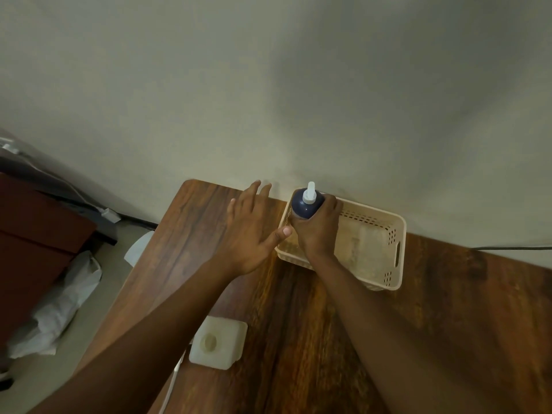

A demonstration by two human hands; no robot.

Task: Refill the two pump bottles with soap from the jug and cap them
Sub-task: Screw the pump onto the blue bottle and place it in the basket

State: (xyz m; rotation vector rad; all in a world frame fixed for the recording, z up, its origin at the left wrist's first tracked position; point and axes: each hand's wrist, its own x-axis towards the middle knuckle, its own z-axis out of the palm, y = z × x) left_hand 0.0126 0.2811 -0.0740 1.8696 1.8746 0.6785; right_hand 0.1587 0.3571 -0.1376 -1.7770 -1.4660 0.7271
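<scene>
Right hand [316, 231] grips a dark blue rounded plastic pump bottle with a white pump top [305, 204], fingers and thumb curled round its body. The bottle is upright at the far left end of a cream perforated plastic basket with a slot handle [394, 252]; whether its base rests on the basket floor cannot be told. Left hand [248, 231] holds nothing, fingers spread and fairly straight, over the brown wood-grain table [185, 249] just left of the basket, thumb tip near the basket's left rim. Only one pump bottle is seen.

A whitish translucent square plastic jug with a round cap on top [218, 342] stands near the table's left front edge, well apart from the basket, partly under the left forearm. No readable label, brand or writing on the bottle, jug or basket.

White cord [171, 383] runs down past the jug at the table edge. Dark cable [513, 248] lies along the wall at right. Crumpled white plastic sheeting [65, 297] on the floor at left, beside a dark red-brown piece of furniture [35, 240].
</scene>
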